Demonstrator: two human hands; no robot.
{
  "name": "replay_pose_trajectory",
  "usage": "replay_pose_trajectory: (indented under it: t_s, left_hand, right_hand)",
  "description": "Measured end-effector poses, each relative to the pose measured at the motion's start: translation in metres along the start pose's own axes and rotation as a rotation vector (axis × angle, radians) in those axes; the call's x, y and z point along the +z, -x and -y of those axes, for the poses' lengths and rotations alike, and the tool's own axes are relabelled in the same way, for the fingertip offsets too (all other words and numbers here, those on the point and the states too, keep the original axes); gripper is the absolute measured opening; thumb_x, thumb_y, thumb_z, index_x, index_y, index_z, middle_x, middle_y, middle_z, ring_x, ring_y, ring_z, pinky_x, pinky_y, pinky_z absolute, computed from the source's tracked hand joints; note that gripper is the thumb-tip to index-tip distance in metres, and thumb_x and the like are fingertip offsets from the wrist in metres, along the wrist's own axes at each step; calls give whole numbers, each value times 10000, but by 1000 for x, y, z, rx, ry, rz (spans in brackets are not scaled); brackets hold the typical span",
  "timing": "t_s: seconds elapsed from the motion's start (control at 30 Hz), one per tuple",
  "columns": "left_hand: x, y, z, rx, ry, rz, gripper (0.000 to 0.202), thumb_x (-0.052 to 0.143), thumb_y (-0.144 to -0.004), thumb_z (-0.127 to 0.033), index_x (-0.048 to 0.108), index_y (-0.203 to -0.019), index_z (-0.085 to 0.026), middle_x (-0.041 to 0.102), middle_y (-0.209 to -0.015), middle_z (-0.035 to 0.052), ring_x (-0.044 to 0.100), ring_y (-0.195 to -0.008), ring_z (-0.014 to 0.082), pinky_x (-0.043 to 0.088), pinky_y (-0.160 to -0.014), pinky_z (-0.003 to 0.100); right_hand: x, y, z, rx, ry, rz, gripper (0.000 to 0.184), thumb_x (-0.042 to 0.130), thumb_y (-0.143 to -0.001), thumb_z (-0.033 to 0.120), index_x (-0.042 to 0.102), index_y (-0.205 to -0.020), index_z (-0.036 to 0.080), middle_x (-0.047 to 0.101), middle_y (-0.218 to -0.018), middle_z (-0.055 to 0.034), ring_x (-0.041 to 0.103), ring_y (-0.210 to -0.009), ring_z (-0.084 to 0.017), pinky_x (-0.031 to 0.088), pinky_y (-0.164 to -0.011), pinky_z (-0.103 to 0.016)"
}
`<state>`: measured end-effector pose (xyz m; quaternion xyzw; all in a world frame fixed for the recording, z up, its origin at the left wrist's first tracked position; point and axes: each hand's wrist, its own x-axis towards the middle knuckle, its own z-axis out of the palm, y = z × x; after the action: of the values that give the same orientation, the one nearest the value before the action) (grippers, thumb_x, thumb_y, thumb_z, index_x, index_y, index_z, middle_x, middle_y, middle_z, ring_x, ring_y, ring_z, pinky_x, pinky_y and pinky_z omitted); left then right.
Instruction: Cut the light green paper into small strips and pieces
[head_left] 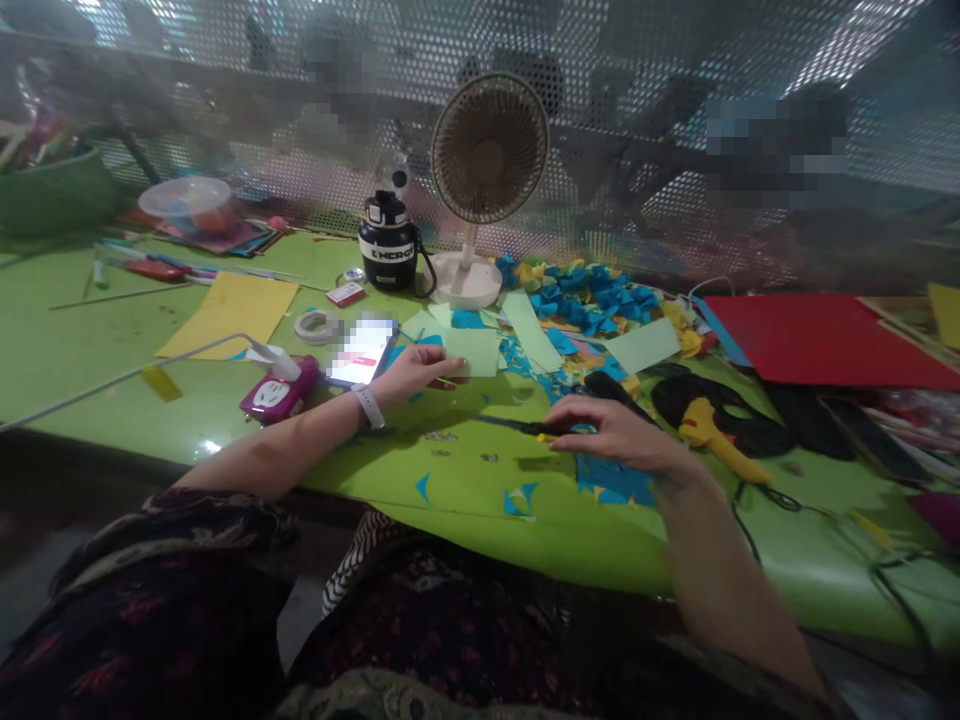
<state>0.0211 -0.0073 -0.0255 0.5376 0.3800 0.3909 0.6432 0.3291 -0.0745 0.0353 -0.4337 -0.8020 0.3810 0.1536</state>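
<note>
My left hand [415, 370] pinches a small pale green sheet of paper [474, 352] between thumb and fingers, over the green table. In my right hand [604, 430] is a pair of scissors [525, 428], with the dark blades pointing left below the paper; my fingers hide most of the handles. Blue paper [616, 480] lies under and beside my right hand. Small blue offcuts [517, 500] are scattered near the front edge. Behind the hands, another pale green strip [531, 330] rests among blue and yellow scraps.
A white fan [489, 150] and a black bottle [388, 245] stand at the back. Left are a phone [364, 352], a tape roll [316, 327], a purple power socket [279, 392] with its cable and yellow paper [232, 315]. Right are a yellow glue gun [720, 440] and red sheets [832, 338].
</note>
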Motion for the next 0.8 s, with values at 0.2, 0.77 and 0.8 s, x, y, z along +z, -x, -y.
replay_pose_trajectory:
  t_s: [0.2, 0.77, 0.8]
  left_hand:
    - [2, 1, 0, -44, 41, 4, 258, 774, -813, -314, 611, -919, -143, 741, -864, 36, 735, -775, 140, 572, -712, 254]
    - [14, 9, -4, -173, 32, -12, 315, 785, -791, -328, 542, -913, -170, 735, -791, 43, 740, -728, 174, 590, -712, 308]
    - [16, 12, -7, -218, -34, 6, 325, 770, -803, -358, 552, -961, -176, 737, -783, 51, 738, -722, 187, 587, -696, 321]
  right_hand:
    - [-10, 4, -17, 130, 48, -537, 525, 731, -730, 637, 738, -1014, 195, 733, -982, -85, 680, -865, -257, 549, -813, -418]
    - [27, -18, -34, -92, 519, -490, 242, 577, -933, 398, 712, -1030, 223, 698, -1043, -113, 627, -1036, -300, 499, -911, -469]
    - [27, -19, -35, -101, 515, -451, 232, 577, -933, 388, 709, -1035, 227, 694, -1048, -110, 624, -1037, -296, 498, -910, -465]
